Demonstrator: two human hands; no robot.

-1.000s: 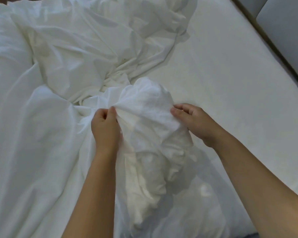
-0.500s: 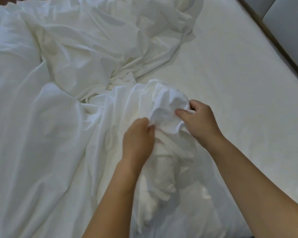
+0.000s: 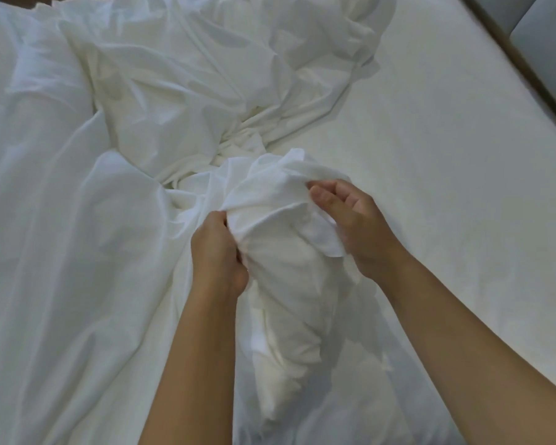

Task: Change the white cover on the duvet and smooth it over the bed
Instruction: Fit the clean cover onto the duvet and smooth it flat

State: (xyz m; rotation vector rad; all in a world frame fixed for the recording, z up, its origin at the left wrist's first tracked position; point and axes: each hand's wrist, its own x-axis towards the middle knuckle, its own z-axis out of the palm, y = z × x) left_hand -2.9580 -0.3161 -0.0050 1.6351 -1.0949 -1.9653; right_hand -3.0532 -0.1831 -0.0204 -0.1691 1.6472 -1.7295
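I am looking down at two bare hands working on the thin white fabric duvet cover (image 3: 272,200), which is lying bunched up mid-bed, close to the person's body. The left hand (image 3: 217,252) is gripping a gathered fold on the bunch's left side, with its fingers curled into the cloth. The right hand (image 3: 357,226) is holding the opposite side, its fingers (image 3: 321,195) curling over a loose edge that is draping across the palm. Between the hands the cover is stretching over a creamy padded duvet (image 3: 286,316), which is showing through the weave. Crumpled white bedding (image 3: 206,75) is heaping up farther away. A flat off-white mattress sheet (image 3: 446,187) is spreading out to the right, beside a grey padded panel (image 3: 549,43).
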